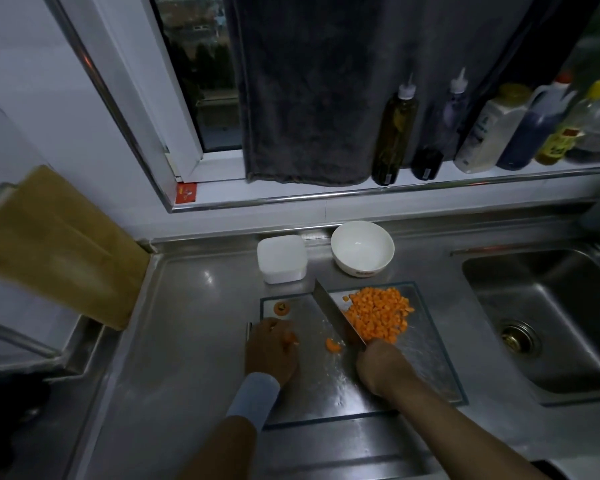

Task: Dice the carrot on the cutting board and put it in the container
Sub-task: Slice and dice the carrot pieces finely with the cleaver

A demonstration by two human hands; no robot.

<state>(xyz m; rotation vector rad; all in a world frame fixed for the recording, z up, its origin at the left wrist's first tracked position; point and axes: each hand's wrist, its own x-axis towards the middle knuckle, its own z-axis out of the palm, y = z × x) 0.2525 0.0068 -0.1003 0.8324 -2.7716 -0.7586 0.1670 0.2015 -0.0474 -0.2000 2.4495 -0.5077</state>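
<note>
Left hand [271, 351] pinches a carrot stub [289, 338], steadying it, likely for cutting; container [282, 258] waits just behind cutting board [426, 358]; knife [336, 315] slants between stub and diced pile [378, 313], keeping them apart; right hand [378, 367] clamps its handle.

The knife [336, 317] handle is hidden inside the right hand [381, 365]; a carrot piece [289, 338] is mostly covered by the left hand [271, 351]. The bowl [347, 265] lettering cannot be read.
</note>
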